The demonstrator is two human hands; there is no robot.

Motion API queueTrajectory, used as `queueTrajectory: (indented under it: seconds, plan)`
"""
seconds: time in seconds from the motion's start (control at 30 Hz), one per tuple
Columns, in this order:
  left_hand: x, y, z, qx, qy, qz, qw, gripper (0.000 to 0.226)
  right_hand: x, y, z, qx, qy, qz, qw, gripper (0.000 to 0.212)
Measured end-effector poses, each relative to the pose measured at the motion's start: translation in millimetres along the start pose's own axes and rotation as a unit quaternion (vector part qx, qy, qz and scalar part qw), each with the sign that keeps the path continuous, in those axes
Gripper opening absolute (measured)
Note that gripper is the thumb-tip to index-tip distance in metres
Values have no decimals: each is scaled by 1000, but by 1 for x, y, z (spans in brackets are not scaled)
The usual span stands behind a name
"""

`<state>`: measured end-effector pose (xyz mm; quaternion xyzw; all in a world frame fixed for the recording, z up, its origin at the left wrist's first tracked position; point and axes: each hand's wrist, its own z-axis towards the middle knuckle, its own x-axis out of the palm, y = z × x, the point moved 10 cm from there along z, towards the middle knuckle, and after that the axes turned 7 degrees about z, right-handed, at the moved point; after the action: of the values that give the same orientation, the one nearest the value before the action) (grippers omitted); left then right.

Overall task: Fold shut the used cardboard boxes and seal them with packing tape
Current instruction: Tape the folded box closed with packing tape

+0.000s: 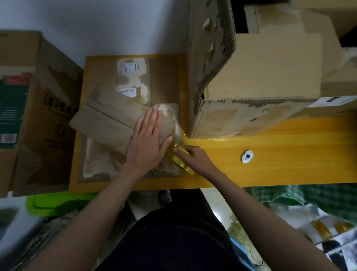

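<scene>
On the yellow wooden table (281,148): a small cardboard box (116,123) lies on a larger flat box (127,92) with torn label remains, right in front of the person.
Small box: brown, tilted diagonally across the flat box, its near end wrapped in clear tape film (175,122) that shines at the right edge.
Left hand (148,142): lies flat, palm down, on the small box; its fingers are straight and close together, pointing away from the person, with the thumb spread toward the tape.
Right hand (193,156): sits just beside the left hand at the box's near right corner, fingers curled and clamped on the yellowish tape roll (178,163), which lies partly under both hands.
Tape strip: runs from the roll up over the corner of the small box, touching it.
Big torn box (242,66): stands to the right on the table, its corrugated edges ragged, touching the flat box's right edge; more cartons stack behind it.
Printed carton (28,108): stands left of the table, with dark lettering and a green panel.
White round object (247,156): rests on the bare table, right of the right hand and apart from it.
Below the table edge: the person's dark clothing, a green lid (50,203), checked green cloth (327,196).
</scene>
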<state>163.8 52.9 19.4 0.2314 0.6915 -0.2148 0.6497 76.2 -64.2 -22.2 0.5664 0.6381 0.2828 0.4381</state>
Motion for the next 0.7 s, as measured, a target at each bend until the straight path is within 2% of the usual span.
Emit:
queueTrajectory:
  seconds: [0.07,0.17,0.27,0.3,0.37,0.43,0.7]
  plan:
    - [0,-1,0,2,-3,3,1000,77,-8,-7,-2,-5,-23,27,999,40]
    - [0,-3,0,5,-6,5,1000,77,-59,-42,-7,-1,-160,23,987,42]
    - [1,-2,2,11,-3,11,1000,76,-121,-97,-18,64,-286,-99,951,22]
    - [2,-2,3,19,1,8,1000,76,-139,-114,-23,102,-305,-162,933,23]
    - [3,-2,4,47,8,10,999,75,-162,-147,-28,190,-297,-236,905,40]
    - [3,1,4,68,11,19,997,74,-172,-169,-28,236,-266,-259,898,48]
    - [-1,12,1,88,9,-30,996,69,-172,-179,-19,204,-258,-229,916,46]
